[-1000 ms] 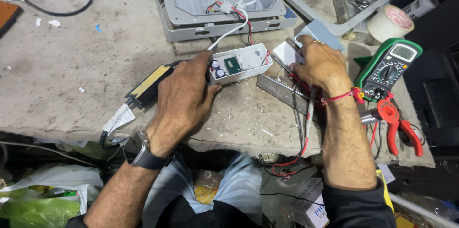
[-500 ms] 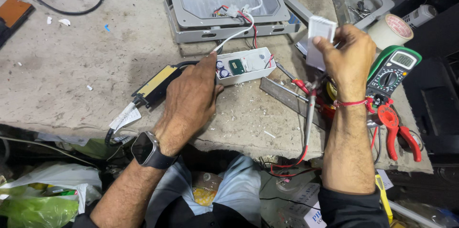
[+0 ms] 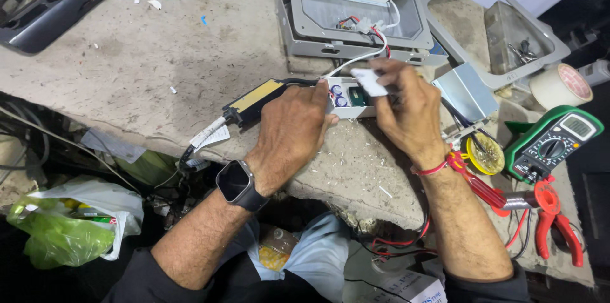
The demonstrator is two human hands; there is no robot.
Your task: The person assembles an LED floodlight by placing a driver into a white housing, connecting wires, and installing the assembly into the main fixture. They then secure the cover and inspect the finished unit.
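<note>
A small open white plastic box (image 3: 351, 100) with a circuit board and coils inside lies on the rough concrete bench (image 3: 159, 68). My left hand (image 3: 289, 131) rests on its left end and steadies it. My right hand (image 3: 406, 109) hovers over the box's right end, pinching a small white cover piece (image 3: 369, 82) between its fingertips. Red, black and white wires (image 3: 365, 33) run from the box up into an open grey floodlight housing (image 3: 356, 7). A black and yellow driver block (image 3: 254, 103) lies just left of my left hand.
A green multimeter (image 3: 553, 144), red-handled pliers (image 3: 553, 220) and a yellow solder reel (image 3: 481, 154) sit at the right. A roll of tape (image 3: 562, 86) and a grey frame (image 3: 502, 30) lie behind them. A dark case (image 3: 54, 4) is at the far left.
My right hand has come left from near the multimeter to above the white box, carrying the white cover piece. My left hand has stayed on the box.
</note>
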